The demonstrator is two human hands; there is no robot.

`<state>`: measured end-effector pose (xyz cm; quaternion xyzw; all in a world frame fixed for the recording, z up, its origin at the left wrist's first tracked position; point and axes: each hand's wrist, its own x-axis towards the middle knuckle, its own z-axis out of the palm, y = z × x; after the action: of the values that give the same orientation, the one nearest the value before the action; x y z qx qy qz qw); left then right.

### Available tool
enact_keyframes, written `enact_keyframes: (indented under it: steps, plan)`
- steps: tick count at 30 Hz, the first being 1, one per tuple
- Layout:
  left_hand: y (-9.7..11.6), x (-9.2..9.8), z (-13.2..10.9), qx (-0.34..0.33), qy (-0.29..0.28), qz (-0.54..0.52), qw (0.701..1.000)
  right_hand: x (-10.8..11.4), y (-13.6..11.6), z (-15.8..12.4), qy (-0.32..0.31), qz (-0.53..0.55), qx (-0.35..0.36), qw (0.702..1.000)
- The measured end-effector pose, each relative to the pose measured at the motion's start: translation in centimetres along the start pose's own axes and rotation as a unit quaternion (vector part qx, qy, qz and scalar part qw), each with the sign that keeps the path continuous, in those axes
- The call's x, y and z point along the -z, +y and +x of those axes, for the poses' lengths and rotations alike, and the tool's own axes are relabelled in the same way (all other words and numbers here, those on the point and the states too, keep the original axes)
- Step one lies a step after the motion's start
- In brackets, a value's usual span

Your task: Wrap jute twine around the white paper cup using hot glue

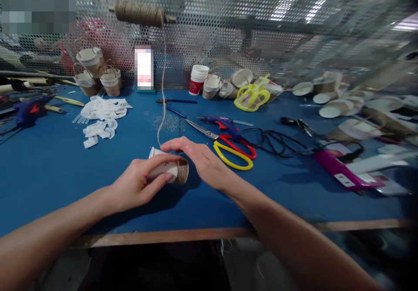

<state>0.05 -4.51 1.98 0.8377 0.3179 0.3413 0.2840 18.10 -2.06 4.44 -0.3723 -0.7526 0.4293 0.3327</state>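
My left hand (139, 180) is closed around a white paper cup (170, 167) lying on its side, its base pointing right. Brown twine is wound around the base end of the cup. A strand of twine (163, 77) hangs from the spool (139, 13) and runs down to the fingertips of my right hand (199, 158). That hand arches over the cup, its fingers bent towards the strand, which appears gripped at the tips. My right thumb and the strand's path behind the fingers are hidden.
Scissors (233, 151) and a blue glue gun (225, 125) with a black cable lie beyond my right hand. White lace (106, 108) lies left. Stacked red cups (198, 79), twine-wrapped cups (89, 71) and a yellow basket-like frame (251, 97) stand along the mesh. A purple device (346, 169) lies right.
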Motion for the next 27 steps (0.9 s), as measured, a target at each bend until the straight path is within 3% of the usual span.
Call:
enact_keyframes:
  steps: [8, 12, 14, 16, 17, 18, 20, 23, 27]
  plan:
    - [0.0, -0.1, -0.1, 0.04, -0.001, 0.035, 0.999, -0.5, 0.5, 0.1, -0.003, 0.036, 0.014, 0.999]
    - [-0.1, -0.1, -0.2, 0.063, 0.005, 0.058, 0.996, 2.1, 1.2, 1.5, 0.069, -0.04, -0.025, 0.996]
    - [-0.2, -0.2, -0.3, 0.068, 0.013, 0.065, 0.995, 4.8, 1.7, 2.5, 0.127, -0.159, -0.072, 0.977]
    - [-0.4, -0.3, -0.3, 0.068, 0.02, 0.066, 0.995, 7.8, 2.4, 3.2, 0.186, -0.321, -0.166, 0.913]
    - [-0.6, -0.3, -0.4, 0.068, 0.021, 0.067, 0.995, 9.2, 2.9, 3.5, 0.191, -0.398, -0.23, 0.867]
    - [-0.7, -0.4, -0.4, 0.068, 0.022, 0.069, 0.995, 10.4, 3.5, 3.6, 0.187, -0.416, -0.265, 0.849]
    - [-0.9, -0.4, -0.5, 0.069, 0.024, 0.077, 0.994, 11.9, 4.9, 3.6, 0.165, -0.422, -0.32, 0.832]
    - [-1.0, -0.5, -0.5, 0.066, 0.03, 0.084, 0.994, 12.4, 6.9, 3.4, 0.146, -0.404, -0.367, 0.825]
    - [-1.3, -0.5, -0.4, 0.064, 0.041, 0.103, 0.992, 11.9, 7.4, 3.2, 0.185, -0.356, -0.355, 0.844]
